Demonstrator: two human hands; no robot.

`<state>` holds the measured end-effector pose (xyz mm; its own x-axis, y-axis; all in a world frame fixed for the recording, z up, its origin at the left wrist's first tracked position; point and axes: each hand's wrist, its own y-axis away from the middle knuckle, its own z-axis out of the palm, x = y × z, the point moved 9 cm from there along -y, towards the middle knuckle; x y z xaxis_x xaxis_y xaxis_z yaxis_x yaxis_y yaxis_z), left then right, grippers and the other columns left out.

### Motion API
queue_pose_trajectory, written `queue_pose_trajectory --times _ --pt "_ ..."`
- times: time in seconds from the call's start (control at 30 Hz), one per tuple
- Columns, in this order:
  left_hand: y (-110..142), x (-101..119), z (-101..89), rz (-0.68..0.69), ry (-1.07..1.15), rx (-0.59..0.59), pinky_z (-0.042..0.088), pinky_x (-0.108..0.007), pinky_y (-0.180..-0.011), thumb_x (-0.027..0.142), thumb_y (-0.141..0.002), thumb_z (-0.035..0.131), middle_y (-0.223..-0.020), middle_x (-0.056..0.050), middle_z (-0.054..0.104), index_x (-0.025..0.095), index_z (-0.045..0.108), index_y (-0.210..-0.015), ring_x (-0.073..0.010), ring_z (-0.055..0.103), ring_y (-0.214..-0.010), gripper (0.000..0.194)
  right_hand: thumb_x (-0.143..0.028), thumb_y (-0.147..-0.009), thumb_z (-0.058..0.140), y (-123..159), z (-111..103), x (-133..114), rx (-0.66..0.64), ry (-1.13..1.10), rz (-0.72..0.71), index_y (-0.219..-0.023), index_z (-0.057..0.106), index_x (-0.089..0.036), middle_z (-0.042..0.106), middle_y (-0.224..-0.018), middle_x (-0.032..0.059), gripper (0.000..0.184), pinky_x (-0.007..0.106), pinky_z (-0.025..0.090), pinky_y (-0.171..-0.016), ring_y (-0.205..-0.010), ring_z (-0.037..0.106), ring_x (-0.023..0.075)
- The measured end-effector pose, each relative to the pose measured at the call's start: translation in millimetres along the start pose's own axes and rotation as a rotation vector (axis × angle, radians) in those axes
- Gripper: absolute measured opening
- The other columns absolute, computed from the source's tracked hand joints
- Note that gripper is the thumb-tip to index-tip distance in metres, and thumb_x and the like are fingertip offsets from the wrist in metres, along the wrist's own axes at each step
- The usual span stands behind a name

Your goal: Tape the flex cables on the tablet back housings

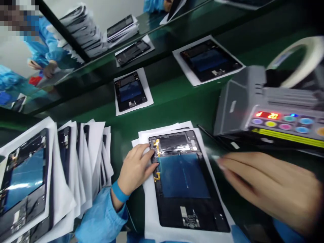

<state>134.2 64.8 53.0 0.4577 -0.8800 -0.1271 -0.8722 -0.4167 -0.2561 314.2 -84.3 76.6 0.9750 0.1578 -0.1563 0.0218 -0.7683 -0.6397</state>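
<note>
An opened tablet body [186, 182] with a blue battery and bare circuit boards lies on a white paper sheet [150, 209] in front of me. My left hand [135, 170] rests on its left edge, fingers curled against the frame near an orange flex cable. My right hand [268, 187] hovers over the right side of the tablet, blurred by motion, with fingers stretched out toward the left. Nothing shows in that hand.
A fanned stack of tablets [37, 179] on paper sheets lies at the left. More tablets [130, 91] [209, 60] ride the green belt beyond. A grey tape dispenser [273, 108] with coloured buttons stands at the right. Another person's blue sleeve [45, 44] shows far left.
</note>
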Motion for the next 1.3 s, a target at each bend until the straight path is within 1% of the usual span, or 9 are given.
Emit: queue_pose_trajectory --times 0.03,0.13,0.2,0.3,0.43,0.7,1.1,1.17,1.3 --pt "1 -2 6.0 0.006 -0.009 -0.014 0.059 -0.033 -0.093 0.046 -0.083 0.06 -0.126 -0.003 0.052 0.023 0.055 -0.114 -0.0175 0.052 -0.115 0.038 -0.017 -0.088 0.059 -24 11 -23 0.052 -0.035 -0.135 -0.095 0.063 -0.016 0.066 -0.095 0.004 0.008 0.031 0.048 -0.068 -0.078 0.062 0.0153" --pt "1 -6 18.6 0.004 0.021 -0.035 0.059 -0.034 -0.093 0.049 -0.084 0.054 -0.133 -0.002 0.048 0.025 0.055 -0.116 -0.0182 0.048 -0.12 0.04 -0.016 -0.087 0.06 -78 67 -48 0.008 -0.082 -0.209 -0.097 0.062 -0.014 0.064 -0.094 0.0026 0.011 0.029 0.047 -0.065 -0.079 0.061 0.0143" --pt "1 -5 24.0 0.006 0.043 -0.055 0.058 -0.035 -0.09 0.047 -0.086 0.048 -0.138 0.0 0.044 0.027 0.052 -0.122 -0.0194 0.046 -0.121 0.042 -0.016 -0.087 0.059 -94 98 -50 -0.022 -0.102 -0.203 -0.097 0.063 -0.013 0.064 -0.094 0.0026 0.011 0.029 0.047 -0.065 -0.078 0.061 0.0143" --pt "2 -3 29.9 0.012 0.07 -0.083 0.055 -0.038 -0.088 0.044 -0.085 0.039 -0.145 0.001 0.037 0.027 0.04 -0.135 -0.0221 0.044 -0.121 0.053 -0.013 -0.085 0.061 -94 118 -45 -0.019 -0.13 -0.183 -0.096 0.062 -0.012 0.064 -0.092 0.0023 0.01 0.026 0.048 -0.07 -0.078 0.061 0.0128" --pt "1 -4 35.2 -0.013 0.12 -0.096 0.049 -0.039 -0.09 0.045 -0.085 0.035 -0.147 0.002 0.034 0.026 0.039 -0.136 -0.0224 0.042 -0.121 0.055 -0.011 -0.084 0.063 -91 122 -41 -0.048 -0.128 -0.155 -0.097 0.061 -0.013 0.064 -0.092 0.0029 0.013 0.024 0.048 -0.075 -0.081 0.06 0.0117" --pt "5 -5 39.4 -0.055 0.174 -0.08 0.043 -0.04 -0.093 0.043 -0.084 0.035 -0.147 0.002 0.034 0.025 0.039 -0.136 -0.0225 0.04 -0.123 0.054 -0.012 -0.084 0.065 -94 130 -46 -0.11 -0.117 -0.186 -0.097 0.061 -0.013 0.064 -0.091 0.0028 0.014 0.026 0.049 -0.075 -0.082 0.059 0.0131" --pt "4 -6 36.5 -0.064 0.189 -0.068 0.049 -0.04 -0.094 0.041 -0.085 0.037 -0.146 0.002 0.036 0.024 0.04 -0.135 -0.0223 0.042 -0.123 0.052 -0.016 -0.089 0.059 -93 133 -50 -0.136 -0.055 -0.234 -0.09 0.065 -0.012 0.062 -0.091 0.0053 0.008 0.028 0.042 -0.066 -0.079 0.054 0.0149" --pt "2 -16 38.1 -0.142 0.254 -0.066 0.053 -0.038 -0.094 0.045 -0.087 0.038 -0.145 0.001 0.037 0.025 0.038 -0.135 -0.0192 0.045 -0.123 0.052 -0.018 -0.091 0.056 -92 135 -52 -0.176 -0.049 -0.24 -0.089 0.066 -0.013 0.06 -0.089 0.0056 0.012 0.028 0.04 -0.066 -0.079 0.052 0.0153" --pt "-8 -49 52.2 -0.425 0.464 -0.13 0.052 -0.033 -0.105 0.039 -0.091 0.031 -0.138 -0.003 0.043 0.024 0.033 -0.137 -0.0135 0.045 -0.126 0.048 -0.02 -0.092 0.052 -92 138 -57 -0.264 0.045 -0.27 -0.091 0.068 -0.013 0.058 -0.084 0.0061 0.017 0.031 0.037 -0.063 -0.078 0.05 0.017"
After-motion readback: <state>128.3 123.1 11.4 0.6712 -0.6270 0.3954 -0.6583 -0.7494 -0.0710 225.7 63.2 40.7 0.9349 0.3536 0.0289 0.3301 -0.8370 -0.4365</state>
